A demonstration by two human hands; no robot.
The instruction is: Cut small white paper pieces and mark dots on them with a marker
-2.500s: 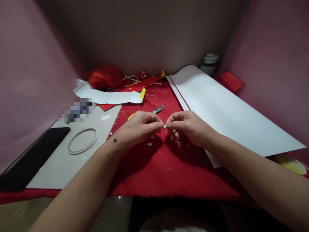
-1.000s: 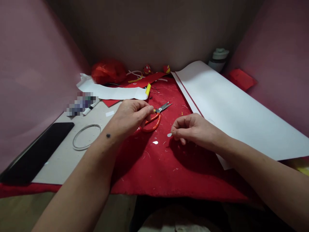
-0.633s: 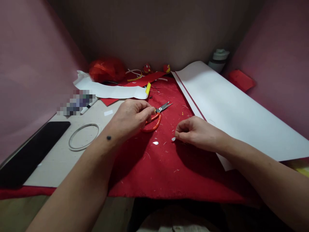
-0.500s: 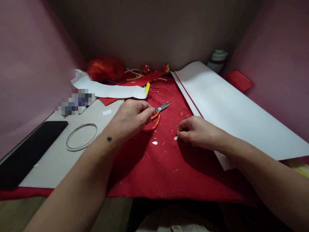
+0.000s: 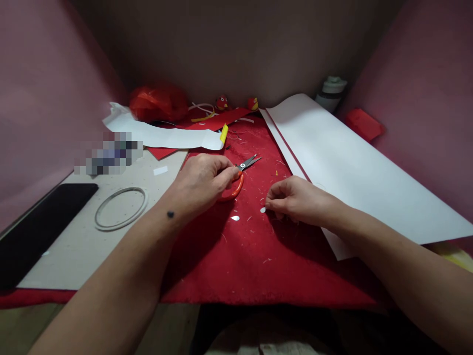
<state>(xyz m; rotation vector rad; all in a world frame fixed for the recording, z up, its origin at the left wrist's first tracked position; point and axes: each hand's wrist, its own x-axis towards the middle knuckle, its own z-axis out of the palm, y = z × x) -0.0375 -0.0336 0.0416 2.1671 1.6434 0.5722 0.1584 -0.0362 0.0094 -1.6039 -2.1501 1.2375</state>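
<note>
Left hand (image 5: 209, 180) at the orange-handled scissors (image 5: 242, 184) — can't tell from here if gripping. Right hand (image 5: 291, 198) pinching small white piece (image 5: 262, 210) — white teardrop (image 5: 235, 218) near it on red cloth (image 5: 236, 268).

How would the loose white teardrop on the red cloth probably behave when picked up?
The white teardrop looks tiny and thin, so it is likely very light and apt to slide if nudged. Lying flat on the red cloth, it may be hard to get under.
</note>
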